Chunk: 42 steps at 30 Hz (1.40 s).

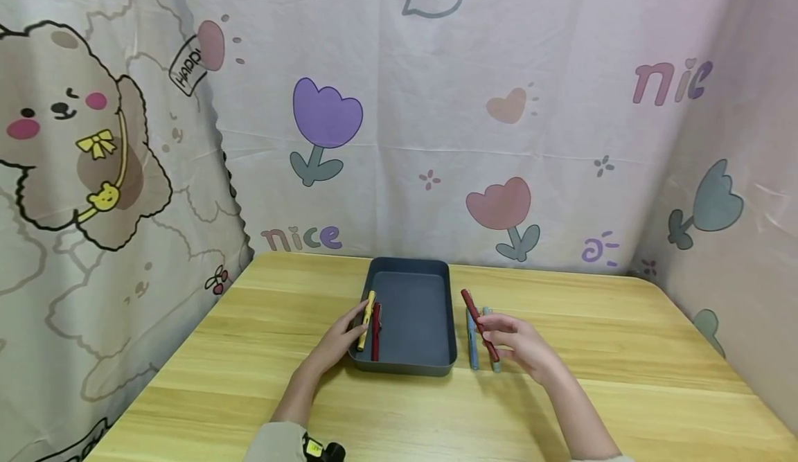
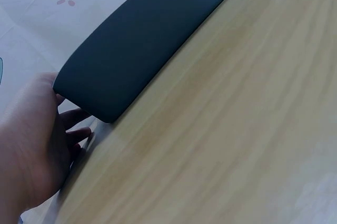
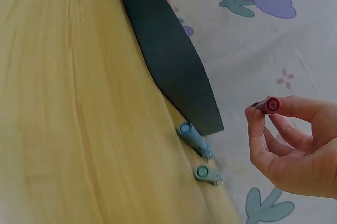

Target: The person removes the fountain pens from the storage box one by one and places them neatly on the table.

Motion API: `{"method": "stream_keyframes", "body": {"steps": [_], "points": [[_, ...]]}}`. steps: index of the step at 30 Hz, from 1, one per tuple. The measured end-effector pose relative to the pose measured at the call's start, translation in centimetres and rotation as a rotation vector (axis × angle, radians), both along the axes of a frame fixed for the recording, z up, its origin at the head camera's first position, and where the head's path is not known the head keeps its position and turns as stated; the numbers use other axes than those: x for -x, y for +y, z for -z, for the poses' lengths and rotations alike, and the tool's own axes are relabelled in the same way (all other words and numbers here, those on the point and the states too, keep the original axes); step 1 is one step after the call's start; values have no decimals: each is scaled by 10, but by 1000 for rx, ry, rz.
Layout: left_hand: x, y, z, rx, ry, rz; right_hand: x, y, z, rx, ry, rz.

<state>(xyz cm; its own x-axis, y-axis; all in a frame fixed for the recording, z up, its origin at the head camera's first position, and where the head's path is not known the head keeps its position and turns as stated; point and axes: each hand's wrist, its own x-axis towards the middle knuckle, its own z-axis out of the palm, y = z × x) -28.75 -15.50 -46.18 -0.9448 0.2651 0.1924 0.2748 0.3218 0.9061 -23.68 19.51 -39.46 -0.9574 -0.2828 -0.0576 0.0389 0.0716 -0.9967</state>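
The right hand point(image 1: 524, 346) pinches a dark red cylindrical pen point(image 1: 472, 309), held tilted above a blue capped pen point(image 1: 472, 345) and a pale green capped pen point(image 3: 207, 173), both lying on the light wood-grain table point(image 1: 249, 358) right of a dark grey rectangular tray point(image 1: 414, 320). The left hand point(image 1: 335, 343) grasps the tray's left wall, beside which a yellow pen point(image 1: 370, 307) and a second dark red pen point(image 1: 375, 337) lie inside.

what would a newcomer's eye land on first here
Probably the big bear printed on the left backdrop. Then the dark tray on the table, with a yellow pen and a red pen inside, at left. Right of it, the right hand holds another red pen.
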Motion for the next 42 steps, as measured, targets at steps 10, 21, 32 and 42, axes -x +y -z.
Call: {"method": "stream_keyframes", "body": {"steps": [10, 21, 32, 42], "points": [[0, 0, -2, 21, 3, -6, -3, 19, 3, -10, -16, 43], [-22, 4, -33, 1, -18, 22, -3, 38, 9, -1, -12, 64], [-1, 0, -2, 5, 4, 6, -3, 50, 14, 46, -26, 70], [-2, -1, -3, 27, 4, 1, -1, 53, 21, 64, -48, 95]]}}
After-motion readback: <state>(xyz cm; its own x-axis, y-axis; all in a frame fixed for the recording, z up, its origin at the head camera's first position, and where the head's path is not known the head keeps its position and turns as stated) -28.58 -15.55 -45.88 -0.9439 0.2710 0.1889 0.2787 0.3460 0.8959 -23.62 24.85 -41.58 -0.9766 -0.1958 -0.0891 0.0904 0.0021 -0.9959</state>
